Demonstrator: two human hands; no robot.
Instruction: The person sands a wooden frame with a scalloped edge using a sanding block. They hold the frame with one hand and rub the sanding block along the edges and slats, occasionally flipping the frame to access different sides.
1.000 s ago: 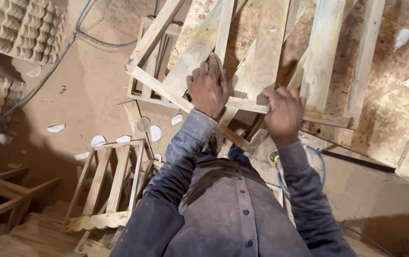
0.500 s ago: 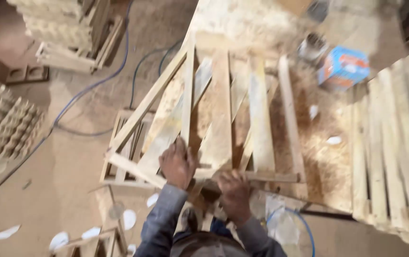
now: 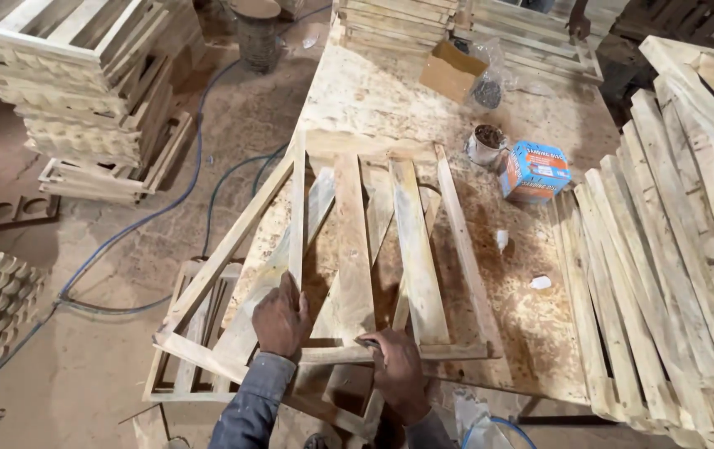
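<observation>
A slatted wooden frame [image 3: 357,249] of pale boards lies tilted on the chipboard worktable [image 3: 390,100], its near end overhanging the table's edge. My left hand [image 3: 280,318] grips the frame near a left slat at its near end. My right hand [image 3: 397,370] holds the near crossbar [image 3: 457,352] of the frame. Both sleeves are grey-blue.
Loose slats [image 3: 673,274] are piled on the table's right side. A blue box [image 3: 536,170], a tin [image 3: 487,143] and a cardboard box [image 3: 452,71] sit on the table's far part. Finished frames [image 3: 83,91] are stacked at left; another frame [image 3: 195,333] lies on the floor beside blue hose [image 3: 166,208].
The view has tilted up from my body to the table. My hands have stayed on the frame's near end, and the frame now lies flatter on the table.
</observation>
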